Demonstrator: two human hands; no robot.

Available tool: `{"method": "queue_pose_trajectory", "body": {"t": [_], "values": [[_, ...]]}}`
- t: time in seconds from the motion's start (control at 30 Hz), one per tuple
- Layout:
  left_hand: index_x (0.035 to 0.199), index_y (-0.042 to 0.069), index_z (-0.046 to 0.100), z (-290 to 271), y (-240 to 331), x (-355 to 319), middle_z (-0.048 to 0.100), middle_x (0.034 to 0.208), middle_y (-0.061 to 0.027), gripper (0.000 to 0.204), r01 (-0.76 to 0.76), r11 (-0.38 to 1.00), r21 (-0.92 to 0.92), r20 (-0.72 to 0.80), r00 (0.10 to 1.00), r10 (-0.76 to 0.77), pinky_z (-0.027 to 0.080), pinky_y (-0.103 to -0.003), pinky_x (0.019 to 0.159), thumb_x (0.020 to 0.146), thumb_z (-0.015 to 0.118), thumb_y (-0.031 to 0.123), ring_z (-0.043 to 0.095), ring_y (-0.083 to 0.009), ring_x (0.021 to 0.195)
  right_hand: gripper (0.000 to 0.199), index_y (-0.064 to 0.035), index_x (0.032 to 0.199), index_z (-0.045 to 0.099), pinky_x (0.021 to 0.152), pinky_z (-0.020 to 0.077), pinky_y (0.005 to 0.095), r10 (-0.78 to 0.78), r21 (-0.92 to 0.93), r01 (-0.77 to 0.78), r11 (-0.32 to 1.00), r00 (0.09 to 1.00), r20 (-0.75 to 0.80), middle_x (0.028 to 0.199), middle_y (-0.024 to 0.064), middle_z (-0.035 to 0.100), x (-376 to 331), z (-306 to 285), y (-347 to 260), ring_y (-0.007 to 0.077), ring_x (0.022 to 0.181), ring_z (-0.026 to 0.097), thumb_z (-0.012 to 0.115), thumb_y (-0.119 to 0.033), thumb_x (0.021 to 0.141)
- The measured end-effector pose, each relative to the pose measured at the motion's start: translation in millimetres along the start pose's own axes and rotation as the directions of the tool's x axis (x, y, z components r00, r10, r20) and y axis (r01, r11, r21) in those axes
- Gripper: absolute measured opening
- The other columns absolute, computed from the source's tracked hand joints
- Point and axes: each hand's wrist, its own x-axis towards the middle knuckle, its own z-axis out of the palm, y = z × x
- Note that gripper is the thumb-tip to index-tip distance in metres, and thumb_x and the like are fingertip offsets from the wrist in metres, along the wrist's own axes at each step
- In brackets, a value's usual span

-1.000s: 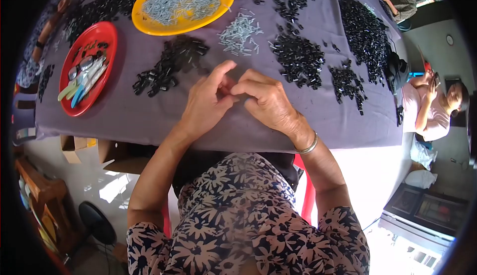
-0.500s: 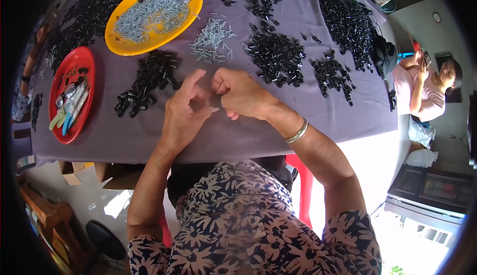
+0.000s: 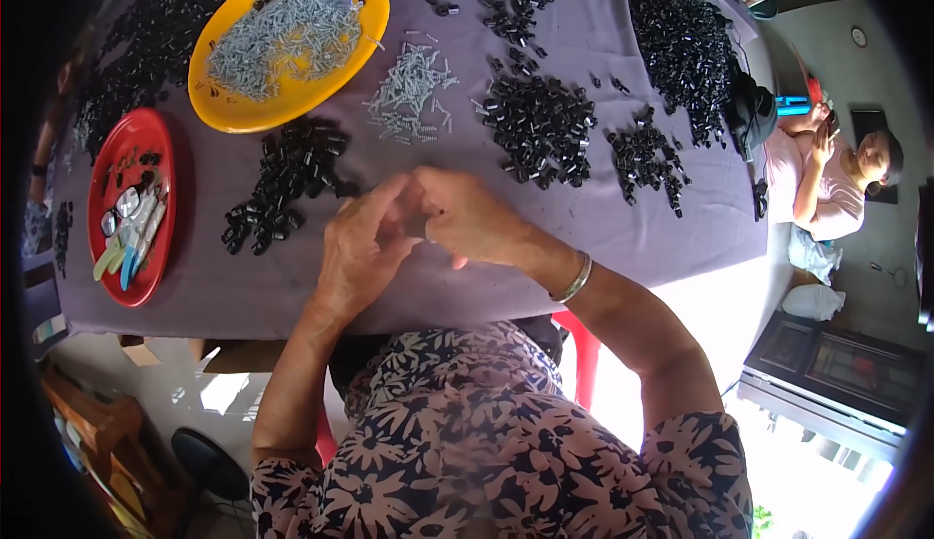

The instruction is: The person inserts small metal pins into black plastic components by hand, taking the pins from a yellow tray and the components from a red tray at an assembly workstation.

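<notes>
My left hand [image 3: 358,255] and my right hand [image 3: 479,218] meet above the near part of the cloth-covered table, fingers curled inward. Fingertips of both hands pinch together around a spot that looks dark and blurred, so what they hold cannot be made out. Just beyond them lies a loose heap of small silver screws [image 3: 413,96]. Left of my left hand is a pile of short black plastic pieces [image 3: 300,164]. A larger black pile [image 3: 541,128] sits beyond my right hand, with a smaller black pile [image 3: 648,160] to its right.
A yellow oval plate [image 3: 219,116] heaped with screws stands at the far left. Nearer the left edge, a red plate [image 3: 161,237] holds a few handled tools and bits. More black pieces [image 3: 681,48] spread along the back and right. Someone in pink [image 3: 832,189] sits at the right.
My right hand has closed in on the left, and the fingertips now meet. The whole view has shifted slightly, with the table's near part sitting lower. The piles look unchanged.
</notes>
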Motion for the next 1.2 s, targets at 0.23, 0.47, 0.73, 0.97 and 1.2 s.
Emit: {"method": "queue_pose_trajectory", "body": {"t": [0.23,0.47,0.73,0.97,1.2], "values": [[0.106,0.004,0.067,-12.5,8.5,0.3,0.063,0.082,-0.0075,0.034,-0.123,0.988,0.092,-0.078,0.988,0.130,0.050,-0.030,0.065,0.075,0.075,-0.005,0.061,-0.0215,0.068,0.028,-0.0019,0.102,0.064,0.051,0.0488,0.0247,-0.497,-0.120,0.483,0.867,0.825,-0.270,0.083,0.0059,0.064,-25.6,-24.0,30.2,0.0105,0.072,0.062,0.054,0.012,0.080],[0.102,0.003,0.066,-42.1,6.0,2.3,0.062,0.093,-0.0122,0.026,0.036,0.922,0.386,-0.363,0.925,0.116,0.052,-0.038,0.065,0.078,0.074,-0.003,0.065,-0.0312,0.077,0.024,-0.0024,0.092,0.066,0.067,0.0546,0.0339,-0.648,-0.884,0.343,0.317,0.759,0.062,0.089,0.0066,0.062,-35.1,-82.6,23.9,0.0275,0.079,0.066,0.069,0.005,0.069],[0.122,0.004,0.061,5.4,28.4,-11.4,0.064,0.091,-0.0064,0.044,-0.048,0.999,0.024,-0.247,0.968,0.053,0.048,-0.025,0.064,0.081,0.075,-0.003,0.060,-0.0129,0.073,0.017,-0.0059,0.079,0.061,0.070,0.0560,0.0332,-0.474,-0.960,0.281,0.009,0.846,0.243,0.081,0.0072,0.060,-10.7,-71.7,11.3,0.0238,0.078,0.066,0.073,-0.002,0.067],[0.133,0.004,0.053,2.8,28.3,-12.4,0.069,0.093,-0.0025,0.060,0.150,0.918,-0.366,-0.014,0.986,-0.166,0.048,-0.025,0.072,0.079,0.079,-0.002,0.061,-0.0099,0.077,0.033,-0.0007,0.094,0.068,0.074,0.0505,0.0227,-0.375,0.014,0.385,0.923,0.908,-0.186,0.084,0.0000,0.066,-31.8,8.8,26.2,0.0083,0.076,0.060,0.052,0.016,0.071],[0.114,0.004,0.066,3.1,13.7,-12.8,0.069,0.083,-0.0053,0.040,0.021,0.973,-0.231,-0.176,0.982,-0.063,0.049,-0.028,0.070,0.077,0.078,-0.003,0.062,-0.0144,0.073,0.035,0.0010,0.099,0.070,0.061,0.0506,0.0233,-0.358,-0.158,0.338,0.928,0.925,-0.124,0.085,0.0051,0.069,-15.3,-21.9,11.6,0.0089,0.068,0.062,0.049,0.013,0.073]]}}
